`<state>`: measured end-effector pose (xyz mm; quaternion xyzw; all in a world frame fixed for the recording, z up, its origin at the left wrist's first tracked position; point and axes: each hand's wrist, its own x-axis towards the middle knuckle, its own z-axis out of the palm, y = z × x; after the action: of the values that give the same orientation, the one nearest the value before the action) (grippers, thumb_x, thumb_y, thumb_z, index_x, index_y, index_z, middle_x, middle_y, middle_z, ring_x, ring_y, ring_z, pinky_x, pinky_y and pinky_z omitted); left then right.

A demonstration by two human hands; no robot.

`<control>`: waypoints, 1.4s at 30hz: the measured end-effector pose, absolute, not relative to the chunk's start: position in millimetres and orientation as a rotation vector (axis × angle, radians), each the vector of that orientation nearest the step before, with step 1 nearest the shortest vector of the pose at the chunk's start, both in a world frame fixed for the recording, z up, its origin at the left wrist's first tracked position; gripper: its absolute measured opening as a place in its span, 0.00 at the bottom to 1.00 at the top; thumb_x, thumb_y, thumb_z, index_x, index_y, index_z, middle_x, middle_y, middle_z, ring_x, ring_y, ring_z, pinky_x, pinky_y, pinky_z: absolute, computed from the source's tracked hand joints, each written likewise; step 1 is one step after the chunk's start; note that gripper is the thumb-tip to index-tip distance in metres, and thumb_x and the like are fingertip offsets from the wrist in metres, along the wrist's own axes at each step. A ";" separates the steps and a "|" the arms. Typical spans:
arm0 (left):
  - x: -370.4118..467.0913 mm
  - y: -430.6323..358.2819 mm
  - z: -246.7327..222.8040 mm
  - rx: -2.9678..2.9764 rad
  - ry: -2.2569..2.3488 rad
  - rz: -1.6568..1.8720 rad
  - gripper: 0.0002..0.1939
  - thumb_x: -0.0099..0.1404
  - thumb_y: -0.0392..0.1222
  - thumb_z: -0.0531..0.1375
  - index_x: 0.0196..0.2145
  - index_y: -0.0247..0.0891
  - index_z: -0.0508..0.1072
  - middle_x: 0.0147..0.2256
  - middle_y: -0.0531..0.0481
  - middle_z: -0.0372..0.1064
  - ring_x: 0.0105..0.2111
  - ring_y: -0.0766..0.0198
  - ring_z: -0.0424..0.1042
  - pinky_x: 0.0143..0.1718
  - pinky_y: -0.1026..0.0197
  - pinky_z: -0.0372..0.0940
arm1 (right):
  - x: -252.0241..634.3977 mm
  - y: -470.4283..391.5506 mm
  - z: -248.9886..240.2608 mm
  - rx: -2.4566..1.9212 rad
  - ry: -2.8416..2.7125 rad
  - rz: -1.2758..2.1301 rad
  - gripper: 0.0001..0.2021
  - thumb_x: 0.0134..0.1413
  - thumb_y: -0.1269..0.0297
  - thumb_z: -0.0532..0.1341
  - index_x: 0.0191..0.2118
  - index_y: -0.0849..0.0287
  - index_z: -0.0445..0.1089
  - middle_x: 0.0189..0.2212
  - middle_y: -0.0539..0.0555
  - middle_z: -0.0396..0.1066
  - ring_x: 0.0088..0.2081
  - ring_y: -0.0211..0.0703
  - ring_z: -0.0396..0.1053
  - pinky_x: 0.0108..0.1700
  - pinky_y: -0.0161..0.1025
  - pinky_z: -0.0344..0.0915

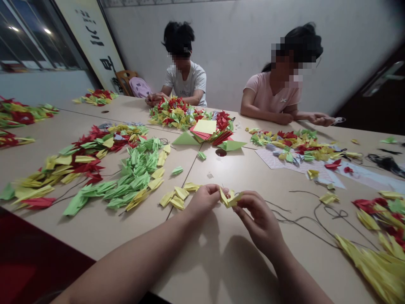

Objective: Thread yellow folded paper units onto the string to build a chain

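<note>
A yellow folded paper crane [228, 199] is held up over the table between both hands, its wings apart. My left hand [205, 200] pinches its left side; a thin dark tip sticks up by the fingers, too small to name. On the other side, my right hand [257, 215] grips the paper between thumb and fingers. Several loose yellow paper cranes [177, 197] lie just left of my left hand. Dark cord [294, 219] runs across the tabletop from behind my right hand toward the right.
Green cranes [136, 173] lie in strung bunches at left, beside a red and yellow string [85, 156]. Square coloured paper [205, 126] is stacked at the middle. More yellow cranes [373, 266] lie at near right. Across the table sit two people, one in white [186, 82], one in pink [272, 93].
</note>
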<state>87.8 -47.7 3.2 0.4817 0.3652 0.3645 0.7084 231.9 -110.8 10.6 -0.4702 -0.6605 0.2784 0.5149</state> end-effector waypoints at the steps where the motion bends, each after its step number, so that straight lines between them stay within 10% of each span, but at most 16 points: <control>1: 87.3 -47.3 4.1 1.079 0.806 0.806 0.13 0.50 0.48 0.61 0.22 0.33 0.68 0.22 0.52 0.64 0.22 0.71 0.60 0.28 0.66 0.55 | 232.3 -110.8 10.9 -1.129 -1.602 0.653 0.02 0.52 0.68 0.57 0.33 0.56 0.64 0.33 0.54 0.62 0.34 0.40 0.64 0.36 0.40 0.64; 33: 84.5 -46.3 11.4 0.945 0.751 0.753 0.13 0.47 0.46 0.64 0.23 0.33 0.70 0.22 0.51 0.67 0.23 0.68 0.65 0.28 0.65 0.58 | 231.2 -113.2 11.9 -1.096 -1.528 0.710 0.05 0.51 0.68 0.57 0.36 0.55 0.63 0.35 0.54 0.62 0.37 0.41 0.64 0.39 0.41 0.66; 42: 93.5 -51.6 11.4 0.805 0.750 0.922 0.14 0.45 0.46 0.66 0.22 0.32 0.69 0.23 0.52 0.67 0.26 0.69 0.66 0.36 0.63 0.61 | 225.7 -118.7 24.5 -1.304 -1.613 0.570 0.07 0.53 0.64 0.54 0.26 0.57 0.61 0.22 0.49 0.61 0.25 0.36 0.60 0.28 0.34 0.58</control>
<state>93.5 -51.6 11.4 0.3687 0.3435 0.4224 0.7534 225.7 -118.7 24.5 -0.5336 -0.6597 0.2331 0.4752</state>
